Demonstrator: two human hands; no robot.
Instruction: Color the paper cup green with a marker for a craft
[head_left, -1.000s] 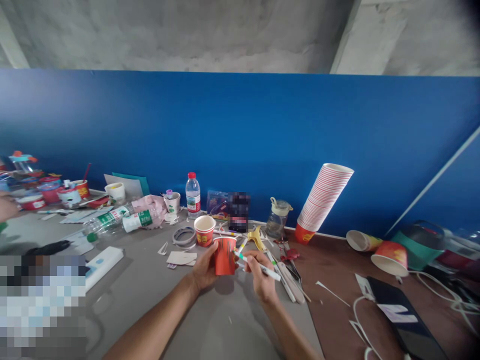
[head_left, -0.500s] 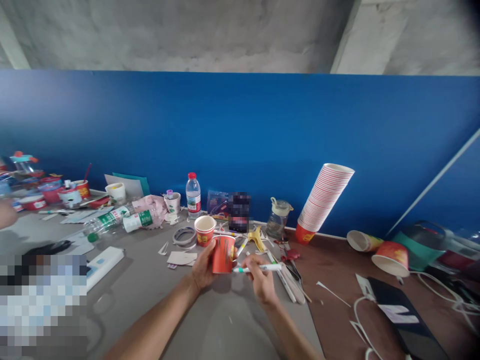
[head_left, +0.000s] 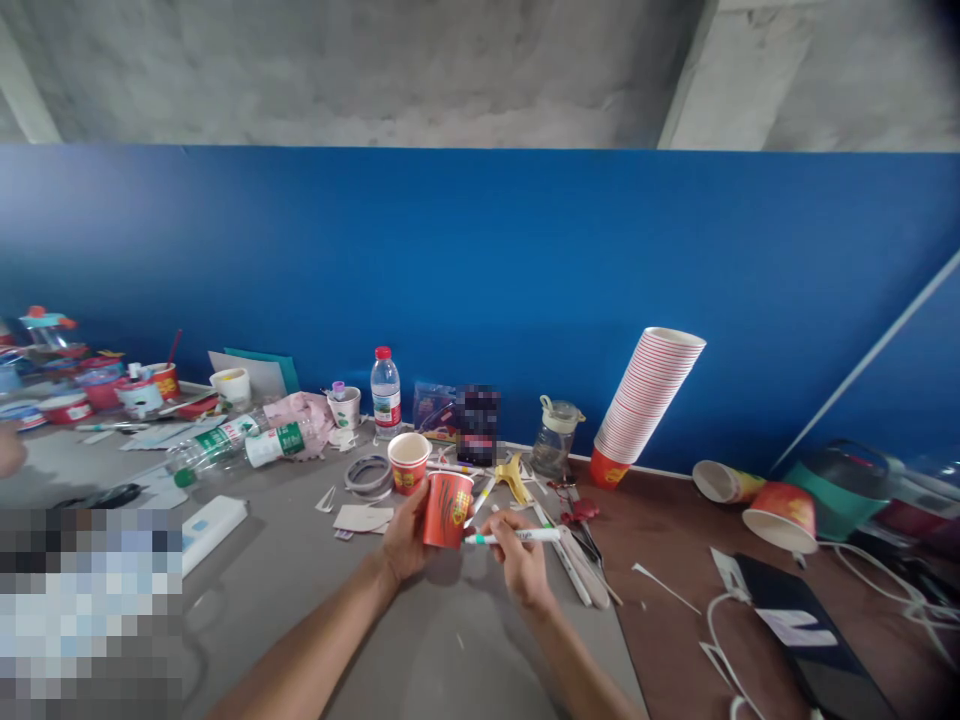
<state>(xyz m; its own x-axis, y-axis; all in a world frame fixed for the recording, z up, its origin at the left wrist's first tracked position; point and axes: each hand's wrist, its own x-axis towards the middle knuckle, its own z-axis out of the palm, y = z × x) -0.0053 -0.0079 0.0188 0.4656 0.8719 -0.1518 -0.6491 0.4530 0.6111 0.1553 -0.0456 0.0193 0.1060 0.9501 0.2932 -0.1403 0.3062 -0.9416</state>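
The right hand's fingers pinch a white marker [head_left: 536,536] with a green band, held almost level, its tip pointing left at the lower side of a red paper cup [head_left: 440,525]; whether tip and cup touch, I cannot tell. The right hand [head_left: 523,565] is bent inward at the end of a forearm slanting in from the lower right. Opposite the marker tip, the left hand [head_left: 403,535] grips the cup from its left side, thumb near the rim, the other fingers mostly hidden behind it. The cup is nearly upright, with dark streaks and a yellow emblem. Just beyond the left fingertips stands a second paper cup [head_left: 409,463]; left of that lies a tape roll [head_left: 367,474]. Well beyond the right fingers leans a tall cup stack [head_left: 646,405].
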